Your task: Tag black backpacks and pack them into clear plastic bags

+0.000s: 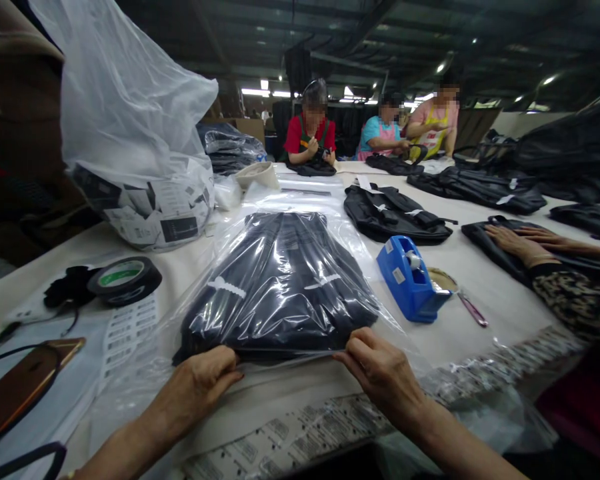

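Note:
A folded black bag point(280, 287) lies flat inside a clear plastic bag point(175, 340) on the table before me. Two white strips show on its top side through the shiny film. At the near edge, my left hand point(207, 377) is closed on the plastic by the left corner. My right hand point(377, 363) pinches the same edge near the right corner. The film between my hands is drawn fairly straight. Some of the plastic spreads out past the black bag on both sides.
Right of the plastic stand a blue tape dispenser point(413, 280) and a small cutter point(473, 311). Black tape point(125, 280), a phone point(25, 387) and a label sheet point(130, 330) lie left. A co-worker's hands point(523, 243) press another black bag. More people work at the far side.

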Demonstrator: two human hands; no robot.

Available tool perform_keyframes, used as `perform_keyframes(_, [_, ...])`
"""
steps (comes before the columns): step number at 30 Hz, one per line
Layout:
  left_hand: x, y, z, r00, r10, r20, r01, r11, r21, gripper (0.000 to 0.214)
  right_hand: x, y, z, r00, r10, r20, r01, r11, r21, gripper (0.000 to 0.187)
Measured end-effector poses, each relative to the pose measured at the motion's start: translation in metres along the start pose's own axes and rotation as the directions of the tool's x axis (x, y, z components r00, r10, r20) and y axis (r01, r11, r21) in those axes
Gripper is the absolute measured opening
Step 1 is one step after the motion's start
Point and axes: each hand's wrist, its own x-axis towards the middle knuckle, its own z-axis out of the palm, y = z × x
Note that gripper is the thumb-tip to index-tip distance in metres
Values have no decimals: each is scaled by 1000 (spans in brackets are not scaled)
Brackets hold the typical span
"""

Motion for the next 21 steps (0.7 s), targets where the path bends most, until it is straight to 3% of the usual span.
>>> perform_keyframes(4, [1,5,-1,996,-73,-52,70,996,-62,35,3,2,-3,999,43,-9,-44,999,-31,29])
perform_keyframes(11, [5,10,-4,990,-86,-116,88,996,8,40,5,3,-8,992,117,56,-117,993,1,22])
perform_keyframes(17, [6,14,-4,980,-67,-189,91,989,120,37,4,5,-2,999,34,-27,-38,986,-163,26])
perform_keyframes(21, [10,17,-6,990,-86,-110,103,982,158,37,7,5,2,998,-19,-55,6,972,-234,28])
